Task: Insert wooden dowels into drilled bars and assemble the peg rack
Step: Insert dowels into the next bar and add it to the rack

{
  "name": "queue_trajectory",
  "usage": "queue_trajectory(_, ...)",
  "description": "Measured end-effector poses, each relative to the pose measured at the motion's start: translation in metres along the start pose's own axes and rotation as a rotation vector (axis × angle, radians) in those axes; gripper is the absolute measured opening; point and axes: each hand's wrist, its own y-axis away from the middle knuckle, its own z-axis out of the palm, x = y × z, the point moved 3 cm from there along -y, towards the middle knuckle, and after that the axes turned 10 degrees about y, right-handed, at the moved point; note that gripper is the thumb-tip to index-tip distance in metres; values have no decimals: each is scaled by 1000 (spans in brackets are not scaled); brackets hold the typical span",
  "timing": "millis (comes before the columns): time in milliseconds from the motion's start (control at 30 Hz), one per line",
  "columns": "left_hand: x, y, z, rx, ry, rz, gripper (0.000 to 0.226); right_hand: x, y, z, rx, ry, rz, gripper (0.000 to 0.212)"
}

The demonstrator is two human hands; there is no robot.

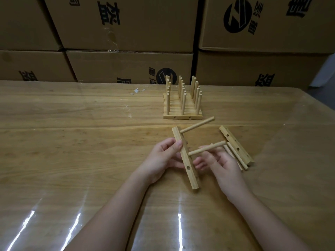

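Observation:
My left hand grips a drilled wooden bar that is held tilted above the table. One dowel sticks out of the bar's far end, pointing right. A second dowel stands in the middle hole, and my right hand pinches it from below. An empty hole shows near the bar's near end. A second drilled bar lies on the table to the right, with loose dowels beside it, partly hidden by my right hand.
Farther back stands an assembled peg rack with several upright dowels. The wooden table has a glossy cover. Stacked cardboard boxes form a wall behind the table. A small paper scrap lies near the far edge.

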Motion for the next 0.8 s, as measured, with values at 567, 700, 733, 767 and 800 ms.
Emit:
queue_trajectory(567, 8, -5, -10, 187, 323, 55, 29, 15, -7, -27, 151, 1420, 43, 42)
queue_trajectory(700, 8, -5, -11, 194, 323, 57, 28, 10, -8, -31, 261, 771, 65, 24)
queue_trajectory(733, 8, -5, -11, 192, 325, 57, 28, 10, -9, -30, 262, 495, 129, 15)
queue_trajectory(767, 8, -5, -11, 189, 328, 55, 28, 10, -9, -29, 258, 227, 187, 11)
queue_trajectory(800, 8, -5, -11, 187, 330, 55, 28, 10, -9, -28, 251, 1, 239, 8)
